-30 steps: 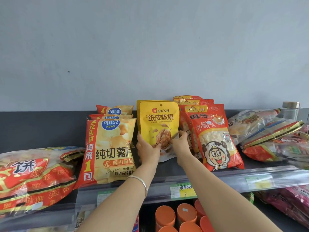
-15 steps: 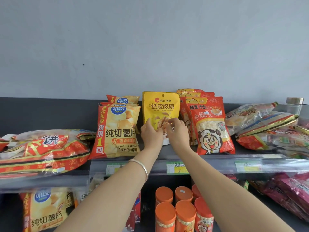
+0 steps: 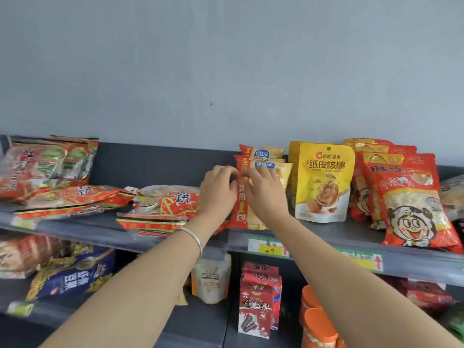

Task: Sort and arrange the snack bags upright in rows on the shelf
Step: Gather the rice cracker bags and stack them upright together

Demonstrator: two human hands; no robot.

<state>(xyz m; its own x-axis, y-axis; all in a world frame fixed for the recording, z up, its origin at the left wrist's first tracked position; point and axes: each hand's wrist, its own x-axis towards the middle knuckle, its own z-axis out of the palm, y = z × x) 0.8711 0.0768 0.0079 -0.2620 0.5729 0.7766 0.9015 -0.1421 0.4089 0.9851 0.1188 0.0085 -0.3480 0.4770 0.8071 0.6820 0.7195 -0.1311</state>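
Note:
On the top shelf stands a row of yellow-and-red potato chip bags. My left hand grips the front bag's left edge, and my right hand presses on its face, covering most of it. Right of them a yellow walnut bag stands upright by itself, untouched. Further right, red bags with a cartoon face stand in a row. Left of my hands, red rice cracker bags lie flat.
More red cracker bags lie flat at the left, with a leaning stack behind them. The lower shelf holds a blue bag, red cartons and orange-lidded cups. Loose bags lie at the far right.
Both hands let go of the yellow walnut bag, which now stands by itself, and moved left onto the front potato chip bag. The view swung left and down.

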